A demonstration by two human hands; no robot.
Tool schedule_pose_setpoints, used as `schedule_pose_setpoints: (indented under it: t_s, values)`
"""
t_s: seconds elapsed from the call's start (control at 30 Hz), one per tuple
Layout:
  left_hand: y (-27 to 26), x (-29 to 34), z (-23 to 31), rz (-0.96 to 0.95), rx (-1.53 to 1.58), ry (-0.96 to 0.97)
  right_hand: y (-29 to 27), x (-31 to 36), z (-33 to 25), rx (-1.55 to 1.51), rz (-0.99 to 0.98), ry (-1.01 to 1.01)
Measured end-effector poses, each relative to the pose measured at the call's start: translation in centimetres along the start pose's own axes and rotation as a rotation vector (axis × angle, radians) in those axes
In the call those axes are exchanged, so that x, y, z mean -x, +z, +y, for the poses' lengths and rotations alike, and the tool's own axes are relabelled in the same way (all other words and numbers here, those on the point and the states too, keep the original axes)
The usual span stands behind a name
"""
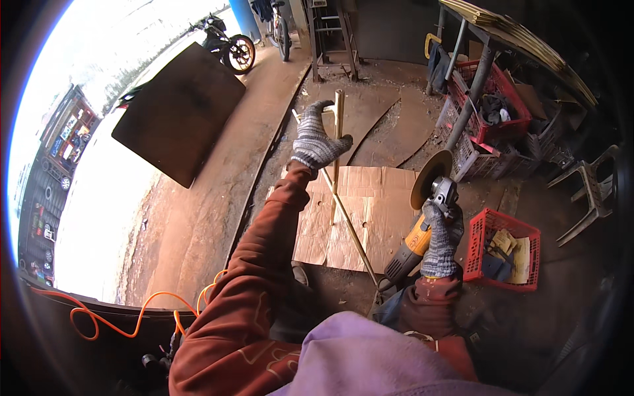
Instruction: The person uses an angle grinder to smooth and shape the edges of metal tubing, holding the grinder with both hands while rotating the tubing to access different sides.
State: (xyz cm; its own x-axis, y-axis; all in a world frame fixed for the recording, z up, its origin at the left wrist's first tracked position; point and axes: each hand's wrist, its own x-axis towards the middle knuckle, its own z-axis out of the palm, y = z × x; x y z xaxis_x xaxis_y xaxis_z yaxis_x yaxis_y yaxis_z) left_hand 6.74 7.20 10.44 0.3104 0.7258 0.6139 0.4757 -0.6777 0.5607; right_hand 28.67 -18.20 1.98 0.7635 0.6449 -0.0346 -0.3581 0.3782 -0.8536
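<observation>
**Grinder (pixel 417 239) in my right hand (pixel 441 244), frame (pixel 336 173) at my left hand (pixel 316 140)**

My gloved right hand, at 4 o'clock from the middle of the view, is clenched around the yellow and black grinder. Its big disc (pixel 428 181) rises at 3 o'clock, well apart from the frame.

My gloved left hand is at 12 o'clock, arm stretched out. Thumb and forefinger are spread wide at the top of the gold-coloured frame, the thumb crossing its upright post; whether the other fingers close on the metal, I cannot tell.

The frame is at the middle of the view, over the flattened cardboard (pixel 386 218). From the left of the upright, a long thin bar (pixel 349 224) slants down toward 5 o'clock, its low end near the grinder's tail.

A red crate (pixel 470 264) with flat pieces inside sits between 3 and 4 o'clock, just beside my right hand. Another crate (pixel 522 125), also red, is at 2 o'clock, with a plastic chair (pixel 590 198) at 3. A ladder (pixel 347 36) stands at 12, a motorcycle (pixel 231 49) at 11, a dark panel (pixel 181 115) at 10, and an orange hose (pixel 137 327) curls at 8.
</observation>
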Motion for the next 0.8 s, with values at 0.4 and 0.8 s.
schedule_pose_setpoints:
  t_s: [0.4, 0.8]
  values:
    - [1.7, -0.4, -1.2, 0.007, 0.097, -0.002, 2.0, -0.7, 0.2, 0.393, 0.011, 0.189]
    - [2.7, -1.1, 1.8, -0.08, 0.019, 0.114, 1.1, -0.3, 3.0, 0.244, -0.084, -0.152]
